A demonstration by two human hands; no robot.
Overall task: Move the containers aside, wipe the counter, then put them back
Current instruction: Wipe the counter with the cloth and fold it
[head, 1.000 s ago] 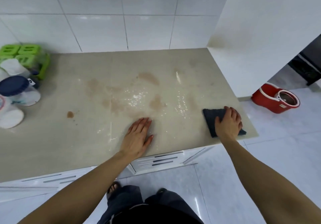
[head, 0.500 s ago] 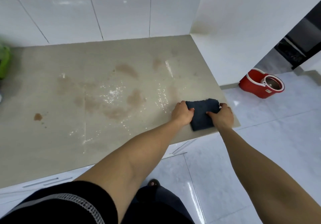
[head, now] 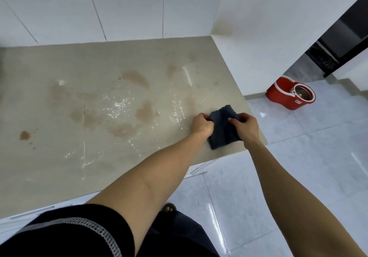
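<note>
A dark blue cloth (head: 223, 129) lies at the front right corner of the beige counter (head: 99, 157). My left hand (head: 201, 125) grips the cloth's left edge and my right hand (head: 246, 126) grips its right edge, lifting it slightly off the surface. The counter carries several brown stains (head: 135, 78) and wet streaks (head: 119, 105) across its middle. A small brown spot (head: 24, 135) sits at the left. The containers are out of view.
White tiled wall (head: 119, 11) runs behind the counter and a white side wall (head: 268, 27) closes its right end. A red mop bucket (head: 290, 93) stands on the tiled floor to the right. White drawers sit under the counter's front edge.
My left hand left the counter's middle and came over to the cloth, taking its left edge. My view swung right, so the containers at the left dropped out of sight.
</note>
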